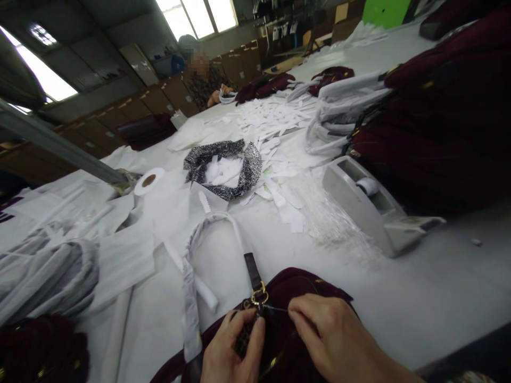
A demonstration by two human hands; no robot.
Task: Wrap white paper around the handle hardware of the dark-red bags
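Note:
A dark maroon handbag (295,282) lies on the table in front of me, partly covered by my hands. Its handle (191,287) is wrapped in whitish paper and stands up in an arch. A dark strap tab (252,271) joins a gold-coloured ring (259,294). My left hand (231,348) pinches just below this ring, around a small brown leopard-patterned piece (244,338) mostly hidden by the fingers. To the right, my right hand (331,324) is closed on the end of a thin strand (277,308), which runs taut to the ring.
A grey tape dispenser (359,202) stands at right, beside piled maroon bags (439,127). A black-and-white patterned bag (251,165) holds white scraps. Clear plastic strands (331,207), a white roll (149,181) and wrapped handles (51,271) lie around. Across the table a person (203,80) works.

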